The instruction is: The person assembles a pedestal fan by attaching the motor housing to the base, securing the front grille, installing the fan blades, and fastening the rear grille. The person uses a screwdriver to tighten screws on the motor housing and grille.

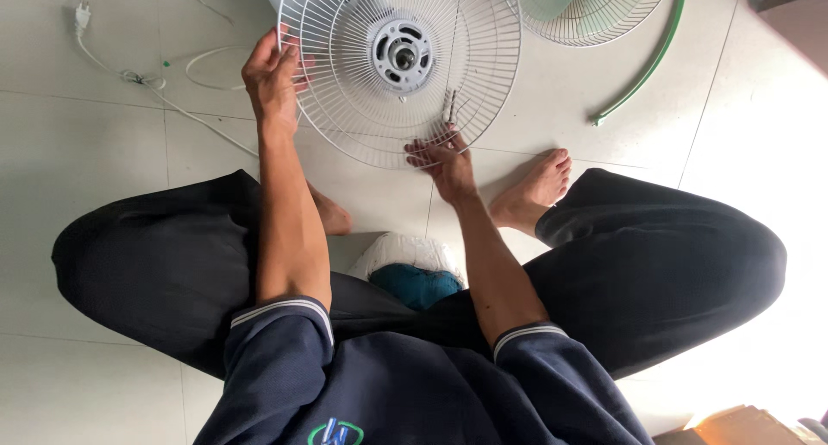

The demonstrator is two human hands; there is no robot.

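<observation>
A round white wire fan guard (345, 91) sits on a fan motor whose bare shaft hub (402, 55) shows at its centre. My left hand (272, 76) grips the guard's left rim. At the lower edge my right hand (446, 162) pinches the wires next to a small metal clip (450, 107). I sit on the white tiled floor with my legs bent out and my bare feet under the guard.
A second wire guard with green blades behind it (586, 9) lies at the top right beside a green plastic rim ring (651, 61). A white power cord with plug (82, 15) trails at the top left. A cardboard box corner (733, 426) shows bottom right.
</observation>
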